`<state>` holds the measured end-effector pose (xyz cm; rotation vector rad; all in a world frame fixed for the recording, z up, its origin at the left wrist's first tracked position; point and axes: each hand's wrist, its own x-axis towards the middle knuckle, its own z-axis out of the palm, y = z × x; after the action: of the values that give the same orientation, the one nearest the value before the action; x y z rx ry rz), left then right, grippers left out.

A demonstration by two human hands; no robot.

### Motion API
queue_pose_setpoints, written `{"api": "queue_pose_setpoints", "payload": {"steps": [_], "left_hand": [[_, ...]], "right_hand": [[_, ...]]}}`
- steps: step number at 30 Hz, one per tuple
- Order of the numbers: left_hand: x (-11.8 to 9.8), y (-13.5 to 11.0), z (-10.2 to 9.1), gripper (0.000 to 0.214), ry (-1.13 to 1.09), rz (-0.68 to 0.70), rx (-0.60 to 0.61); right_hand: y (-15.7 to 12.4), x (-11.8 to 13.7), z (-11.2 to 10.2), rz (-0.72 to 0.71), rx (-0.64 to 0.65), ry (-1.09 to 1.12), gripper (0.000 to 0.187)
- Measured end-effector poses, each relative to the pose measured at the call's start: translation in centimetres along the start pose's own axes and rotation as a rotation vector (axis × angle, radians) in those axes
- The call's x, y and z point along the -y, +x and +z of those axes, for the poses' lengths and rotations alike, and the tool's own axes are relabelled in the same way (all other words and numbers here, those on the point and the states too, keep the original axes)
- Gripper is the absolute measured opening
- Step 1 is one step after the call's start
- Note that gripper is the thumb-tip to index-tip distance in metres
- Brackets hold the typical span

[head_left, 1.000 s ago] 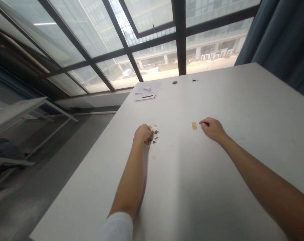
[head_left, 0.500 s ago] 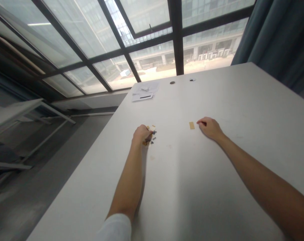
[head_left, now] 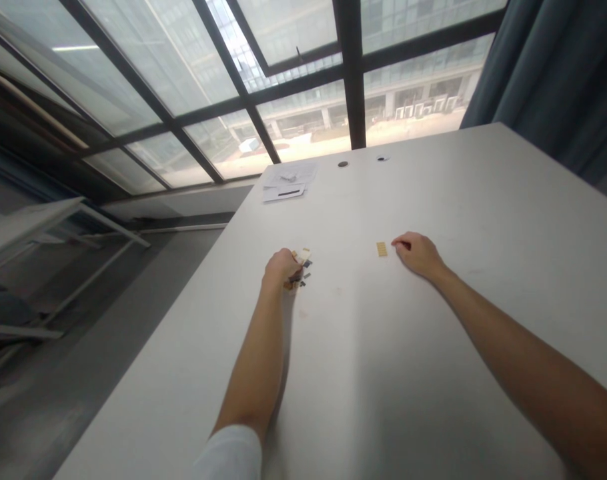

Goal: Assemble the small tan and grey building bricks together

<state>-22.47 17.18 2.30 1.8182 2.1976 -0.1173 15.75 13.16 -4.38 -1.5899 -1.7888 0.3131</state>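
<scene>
My left hand reaches into a small pile of loose pieces. Its fingers are bent together among them, and what they hold, if anything, is hidden. Around the fingertips lie tan pieces, a dark piece and small grey pieces, which look like toy building bricks but are too small to tell surely. Farther right, a flat tan rectangular piece with a studded-looking surface lies on the table. Just right of it rests my right hand, its fingers curled closed and no object showing in them.
The white table stretches to the windows. White papers lie at its far left corner, near two round dark-centred fittings. A blue curtain hangs at right; another table stands at left.
My left fingers have shifted slightly within the pile of pieces. My right hand and the flat tan piece keep their places; the whole view has moved a little.
</scene>
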Motion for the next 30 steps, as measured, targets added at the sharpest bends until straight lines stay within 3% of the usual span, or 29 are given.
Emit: {"api": "queue_pose_setpoints", "payload": {"steps": [5,10,17,22,26,30], "left_hand": [[-0.5,-0.6,-0.7,0.017,-0.014,-0.012,-0.037],[-3.0,-2.0,-1.0,0.012,-0.218,0.073,-0.056],[-8.3,-4.3,1.6,0.015,-0.659,0.232,0.013],[-11.3,-5.4,3.4,0.024,-1.001,0.251,0.187],[-14.0,-5.5,3.7,0.034,-1.112,0.282,0.271],[-16.4,-5.0,4.5,0.038,-1.169,0.303,0.238]], "right_hand": [[0.0,0.1,-0.1,-0.002,-0.001,0.01,0.026],[0.1,0.2,-0.1,-0.003,-0.008,0.029,0.027],[0.3,0.2,0.3,0.002,-0.089,0.109,0.028],[0.4,0.3,0.6,-0.006,-0.136,0.121,0.027],[0.4,0.8,0.5,-0.067,-0.169,0.161,0.025],[0.1,1.6,0.0,-0.201,-0.178,0.186,0.025]]}}
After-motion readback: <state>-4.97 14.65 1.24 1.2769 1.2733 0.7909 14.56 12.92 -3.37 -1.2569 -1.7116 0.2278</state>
